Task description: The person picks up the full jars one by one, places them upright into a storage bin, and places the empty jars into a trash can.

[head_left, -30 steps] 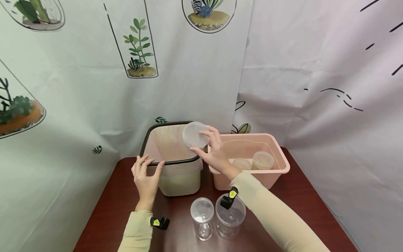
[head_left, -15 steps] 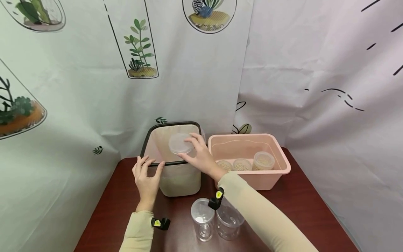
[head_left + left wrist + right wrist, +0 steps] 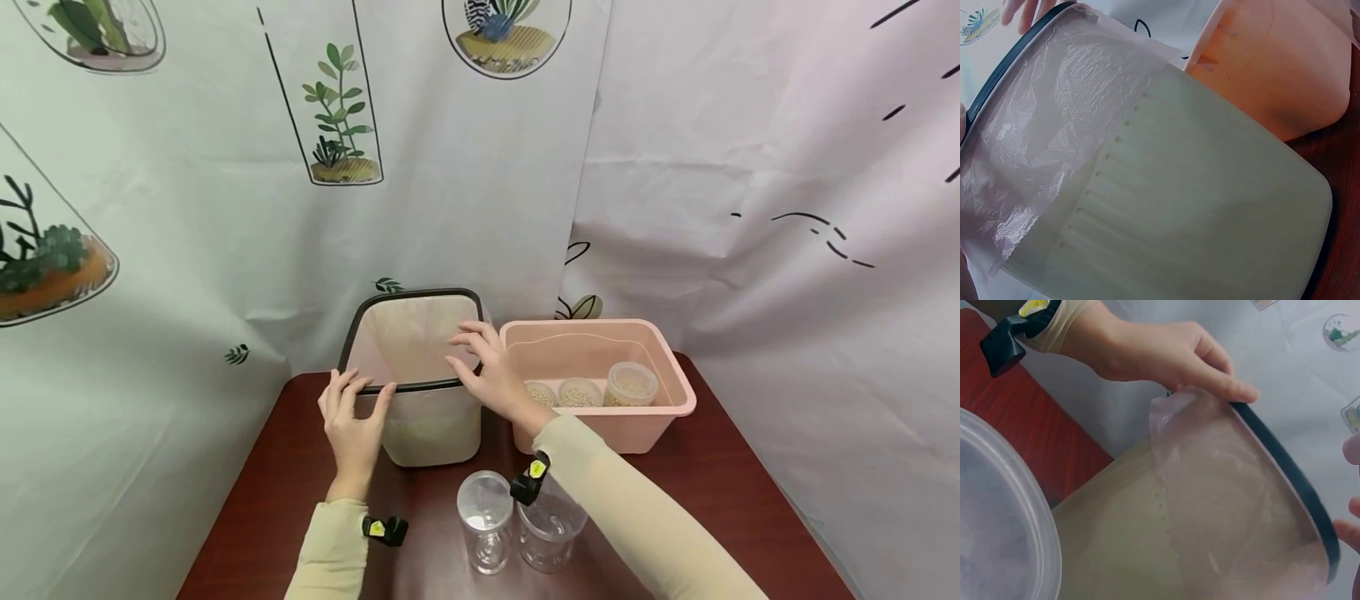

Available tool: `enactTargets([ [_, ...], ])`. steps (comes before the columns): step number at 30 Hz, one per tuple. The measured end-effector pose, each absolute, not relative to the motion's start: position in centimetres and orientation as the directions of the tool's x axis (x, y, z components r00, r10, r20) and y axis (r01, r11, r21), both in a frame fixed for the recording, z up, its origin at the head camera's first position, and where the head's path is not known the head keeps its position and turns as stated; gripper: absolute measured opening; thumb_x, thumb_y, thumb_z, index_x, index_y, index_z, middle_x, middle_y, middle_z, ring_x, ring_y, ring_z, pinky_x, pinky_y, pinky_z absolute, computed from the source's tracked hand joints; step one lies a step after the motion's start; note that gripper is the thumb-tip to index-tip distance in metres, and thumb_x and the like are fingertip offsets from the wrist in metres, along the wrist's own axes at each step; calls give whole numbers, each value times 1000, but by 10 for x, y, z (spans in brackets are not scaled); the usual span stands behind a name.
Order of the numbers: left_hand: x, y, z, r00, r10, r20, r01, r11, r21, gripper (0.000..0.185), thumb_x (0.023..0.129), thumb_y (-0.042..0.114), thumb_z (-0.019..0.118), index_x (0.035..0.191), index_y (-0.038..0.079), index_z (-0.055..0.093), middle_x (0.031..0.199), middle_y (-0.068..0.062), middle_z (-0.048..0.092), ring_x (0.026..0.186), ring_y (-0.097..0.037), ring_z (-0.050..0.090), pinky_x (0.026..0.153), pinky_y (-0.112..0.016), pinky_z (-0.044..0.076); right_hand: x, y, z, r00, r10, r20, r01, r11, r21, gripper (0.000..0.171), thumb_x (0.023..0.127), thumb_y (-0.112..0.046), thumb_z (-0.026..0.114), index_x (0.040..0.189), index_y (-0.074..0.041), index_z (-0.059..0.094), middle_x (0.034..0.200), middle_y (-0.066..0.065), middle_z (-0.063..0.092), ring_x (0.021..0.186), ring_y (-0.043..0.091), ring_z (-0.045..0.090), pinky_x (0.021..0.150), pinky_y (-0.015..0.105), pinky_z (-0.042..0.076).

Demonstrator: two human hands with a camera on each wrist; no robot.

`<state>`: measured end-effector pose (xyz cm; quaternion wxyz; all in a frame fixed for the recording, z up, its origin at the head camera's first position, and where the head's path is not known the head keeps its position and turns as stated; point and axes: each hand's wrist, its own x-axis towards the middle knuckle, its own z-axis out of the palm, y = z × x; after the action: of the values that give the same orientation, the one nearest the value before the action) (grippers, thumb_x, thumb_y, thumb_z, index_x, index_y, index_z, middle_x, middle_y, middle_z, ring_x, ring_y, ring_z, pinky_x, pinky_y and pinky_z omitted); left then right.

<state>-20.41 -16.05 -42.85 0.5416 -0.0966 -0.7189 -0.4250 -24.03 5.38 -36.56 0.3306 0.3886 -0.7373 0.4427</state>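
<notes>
My left hand (image 3: 354, 437) grips the near black rim of a pale green trash can (image 3: 431, 433), thumb and fingers at the edge. A thin clear plastic bag (image 3: 1210, 481) lines the can and folds over its outside. My right hand (image 3: 491, 375) hovers by the can's right rim, fingers spread and holding nothing. The can's bottom is hidden from the head view. Beside it, a pink plastic tub (image 3: 577, 346) holds small lidded containers of pale grains: one (image 3: 632, 385) at right, one (image 3: 580, 392) in the middle, another (image 3: 540, 393) partly hidden.
Two clear lidded jars, a narrow one (image 3: 485, 525) and a wider one (image 3: 551, 533), stand on the dark red table (image 3: 247, 517) in front of the can. My right forearm passes over the wider jar. A printed cloth (image 3: 480, 200) hangs behind.
My right hand carried a round translucent lid-like piece leftward over the trash can and let it go; it is out of sight now. The right hand drew back slightly. My left hand stayed at the rim.
</notes>
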Motion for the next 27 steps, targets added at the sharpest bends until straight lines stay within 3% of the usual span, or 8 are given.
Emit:
enactTargets([
  [5,-205,-161,-428,-393,-314,864,607,618,500,34,58,-1,85,88,-1,69,109,-22,60,122,-41,39,100,-55,30,-227,69,-360,-457,-259,851,-869,331,-367,22,79,-3,70,100,-1,63,116,22,53,102,28,54,81,34,47],
  [10,-205,-163,-427,-382,-310,871,609,624,489,34,58,-2,85,88,-1,69,109,-22,60,122,-42,39,100,-55,29,-210,82,-355,-474,-250,844,-865,314,-393,22,78,-1,70,99,-2,63,117,17,54,110,30,52,91,38,42],
  [16,-205,-163,-428,-380,-316,869,608,623,492,35,58,-3,85,89,-1,69,110,-22,60,123,-42,38,100,-56,29,-195,98,-348,-473,-268,839,-872,279,-403,25,77,2,70,101,-1,63,119,16,53,113,32,50,95,39,40],
  [22,-206,-160,-431,-396,-314,863,616,606,503,36,58,-2,85,90,0,69,111,-21,59,124,-41,38,100,-56,28,-175,127,-363,-481,-294,826,-867,296,-400,30,76,5,68,104,-3,63,121,16,52,113,31,50,95,35,40],
  [27,-207,-160,-432,-391,-332,859,611,604,512,37,57,-4,85,90,-1,69,111,-21,59,124,-40,37,100,-56,29,-160,147,-382,-511,-318,798,-844,361,-397,25,82,-6,67,107,-5,63,121,16,52,112,30,51,97,30,38],
])
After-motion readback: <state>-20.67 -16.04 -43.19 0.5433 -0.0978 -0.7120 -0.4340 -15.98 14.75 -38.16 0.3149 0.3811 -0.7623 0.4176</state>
